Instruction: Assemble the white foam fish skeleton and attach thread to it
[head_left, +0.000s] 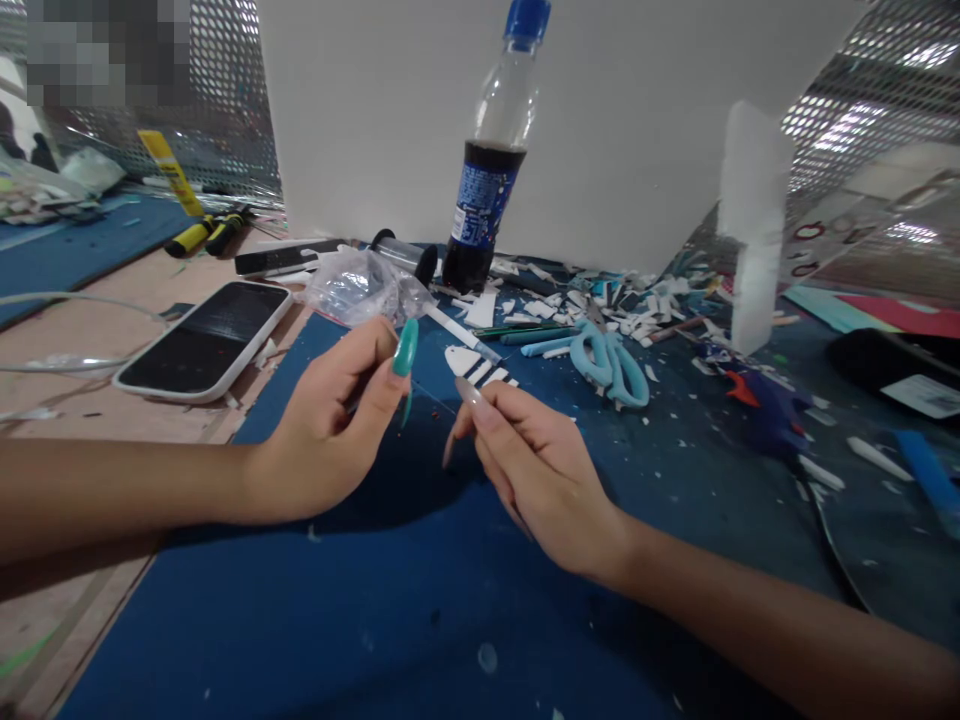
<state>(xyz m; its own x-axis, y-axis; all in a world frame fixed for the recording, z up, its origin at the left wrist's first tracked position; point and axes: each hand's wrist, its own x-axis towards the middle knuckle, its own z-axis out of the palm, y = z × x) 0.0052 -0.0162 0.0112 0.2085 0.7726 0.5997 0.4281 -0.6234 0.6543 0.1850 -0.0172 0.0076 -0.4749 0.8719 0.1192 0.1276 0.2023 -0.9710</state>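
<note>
My left hand [330, 430] is curled, thumb and fingers pinched, over the blue mat [337, 620]. A very thin thread seems to run from it towards my right hand [536, 470], which is also pinched shut on the thread's other end. What the fingers hold is too small to name for sure. Just beyond my left hand lies a crumpled clear plastic bag [360, 285]. A white pen-like tool [465, 335] lies beside it.
A dark soda bottle [487, 160] stands before a white board [600, 120]. Light blue scissors [611, 360] and several white scraps lie at the back. A phone [206, 340] lies left, a blue glue gun [765, 405] right, and yellow-black tools [206, 235] far left.
</note>
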